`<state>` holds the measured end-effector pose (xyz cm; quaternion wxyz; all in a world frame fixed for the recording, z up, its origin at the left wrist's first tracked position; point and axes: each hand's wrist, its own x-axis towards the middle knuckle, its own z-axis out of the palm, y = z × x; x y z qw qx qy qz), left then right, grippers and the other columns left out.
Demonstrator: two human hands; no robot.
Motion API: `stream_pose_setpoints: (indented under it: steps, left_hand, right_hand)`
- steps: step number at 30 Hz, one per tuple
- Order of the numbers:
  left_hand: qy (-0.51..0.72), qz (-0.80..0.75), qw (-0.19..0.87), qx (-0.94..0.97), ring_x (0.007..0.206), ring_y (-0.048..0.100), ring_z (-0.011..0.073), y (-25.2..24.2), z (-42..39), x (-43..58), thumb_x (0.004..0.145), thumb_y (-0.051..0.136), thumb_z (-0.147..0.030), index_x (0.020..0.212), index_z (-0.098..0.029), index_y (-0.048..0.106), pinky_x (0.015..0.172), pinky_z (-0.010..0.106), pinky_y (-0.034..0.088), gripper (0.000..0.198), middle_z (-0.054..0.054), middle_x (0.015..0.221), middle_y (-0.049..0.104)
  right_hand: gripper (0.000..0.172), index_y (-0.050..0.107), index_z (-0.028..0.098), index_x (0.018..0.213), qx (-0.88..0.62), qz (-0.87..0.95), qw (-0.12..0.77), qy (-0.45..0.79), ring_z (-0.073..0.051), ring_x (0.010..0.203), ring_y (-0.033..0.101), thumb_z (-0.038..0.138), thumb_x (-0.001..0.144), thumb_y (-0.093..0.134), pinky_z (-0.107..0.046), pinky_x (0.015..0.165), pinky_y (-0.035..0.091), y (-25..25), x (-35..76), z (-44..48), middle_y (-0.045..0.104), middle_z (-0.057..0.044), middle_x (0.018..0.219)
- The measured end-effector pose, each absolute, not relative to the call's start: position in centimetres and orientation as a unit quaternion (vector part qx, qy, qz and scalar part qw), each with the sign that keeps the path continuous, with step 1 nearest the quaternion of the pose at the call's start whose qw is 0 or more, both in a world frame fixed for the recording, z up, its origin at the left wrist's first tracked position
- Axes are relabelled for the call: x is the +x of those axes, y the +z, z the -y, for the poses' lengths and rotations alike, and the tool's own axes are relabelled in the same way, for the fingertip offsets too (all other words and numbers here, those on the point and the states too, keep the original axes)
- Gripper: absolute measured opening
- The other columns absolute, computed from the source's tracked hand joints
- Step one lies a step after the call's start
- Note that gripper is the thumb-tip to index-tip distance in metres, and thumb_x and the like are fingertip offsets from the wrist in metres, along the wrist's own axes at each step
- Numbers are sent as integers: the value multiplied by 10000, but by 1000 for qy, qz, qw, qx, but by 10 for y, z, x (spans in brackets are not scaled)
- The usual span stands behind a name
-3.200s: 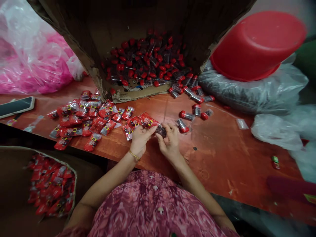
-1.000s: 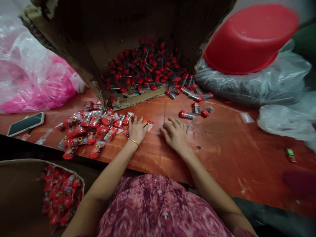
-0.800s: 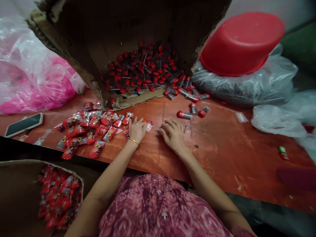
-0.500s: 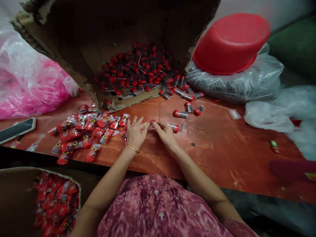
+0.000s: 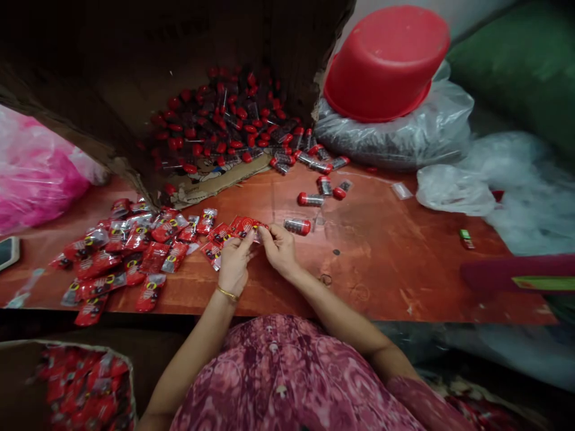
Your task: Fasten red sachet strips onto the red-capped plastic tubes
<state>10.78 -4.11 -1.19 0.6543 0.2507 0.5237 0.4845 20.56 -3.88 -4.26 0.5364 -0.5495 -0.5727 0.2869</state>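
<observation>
My left hand (image 5: 233, 263) and my right hand (image 5: 279, 248) meet over the red-brown table (image 5: 386, 257), both pinching one red printed sachet (image 5: 246, 226) between their fingertips. A small clear tube with a red cap (image 5: 297, 225) lies just right of my right hand. A spread of several red sachets (image 5: 130, 251) covers the table to the left of my left hand. Behind my hands, a tipped cardboard box (image 5: 135, 72) spills many red-capped tubes (image 5: 224, 126) onto the table.
An upturned red basin (image 5: 386, 60) rests on a clear bag of dark contents (image 5: 395, 137). A pink plastic bag (image 5: 36, 173) sits left. Crumpled clear bags (image 5: 453, 188) lie right. A container of red sachets (image 5: 85, 389) sits below left. A phone edge (image 5: 5, 251) shows far left.
My hands lay flat on the table a second ago; they have come together and lifted one red sachet between them. The camera has swung to the right.
</observation>
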Motion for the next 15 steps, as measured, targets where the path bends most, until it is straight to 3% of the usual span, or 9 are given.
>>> stream_pose_setpoints:
  steps: [3,6,9,12,15]
  left_hand:
    - [497,-534,647,221,572,596,101,-12,37,106,425,836,-403,602,-140,621,592,214,436,383,-3,583,655]
    - [500,-561,624,215,558,588,96,-12,34,102,428,839,-382,609,-140,631,585,214,428,367,3,598,671]
    - [495,-566,623,214,566,593,99,-12,33,100,418,838,-398,628,-140,639,573,209,427,387,8,620,681]
    - [478,-565,635,220,552,592,102,-12,35,103,418,829,-436,602,-140,616,549,206,429,408,0,584,659]
    - [465,-564,646,221,537,590,95,-14,36,106,398,829,-458,594,-136,602,528,195,422,440,-5,575,649]
  right_hand:
    - [370,538,189,709,-589,625,439,263,-131,616,493,385,922,307,-245,596,375,-38,215,39,524,-7,642]
    - [367,586,157,1009,-706,626,286,166,-189,749,547,421,919,347,-284,648,377,-33,234,35,606,-87,849]
    - [364,607,135,1046,-755,633,152,80,-243,830,538,414,884,440,-321,676,364,-36,256,37,596,-153,958]
    - [264,636,178,1016,-676,723,135,47,-246,904,512,284,888,430,-359,765,353,-48,275,52,587,-129,1010]
    - [235,635,194,1003,-619,759,198,41,-235,938,508,308,866,481,-370,820,356,-60,289,70,585,-106,1047]
